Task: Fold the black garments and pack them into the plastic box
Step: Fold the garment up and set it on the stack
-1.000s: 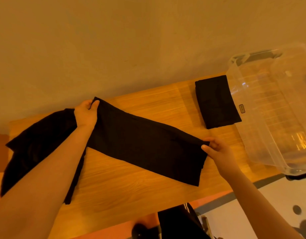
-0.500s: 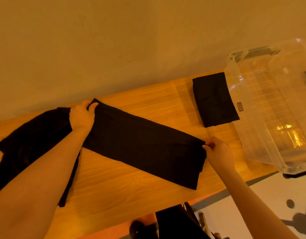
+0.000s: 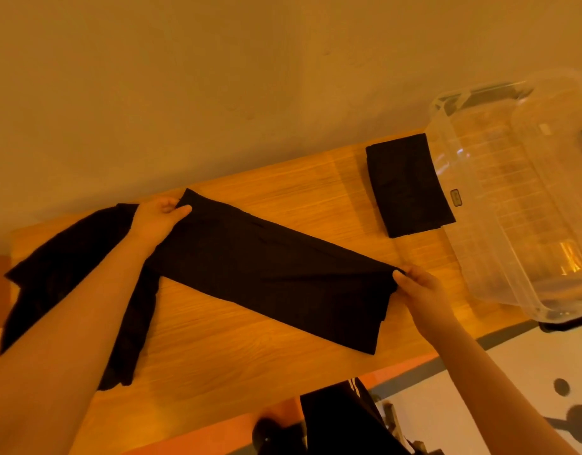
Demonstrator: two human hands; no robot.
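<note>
Unfolded black pile [image 3: 69, 274] waits far left on the table [image 3: 250, 372]; left hand [image 3: 156, 218] pinches the long garment's [image 3: 269, 274] far corner, right hand [image 3: 421, 290] grips the other end; mid-fold, I'd say; next, bring ends together; folded piece [image 3: 407, 185] sits beside the plastic box [image 3: 513, 198].

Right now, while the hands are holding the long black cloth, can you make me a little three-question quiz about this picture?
1. True or false: the folded black garment is already inside the clear plastic box.
2. Which hand pinches the end of the long black garment nearest the box? A) left hand B) right hand
3. Fill in: the unfolded black pile lies on the wooden table under the person's ____ forearm.

Key: 1. False, it lies on the table beside the box. 2. B. 3. left.
</note>
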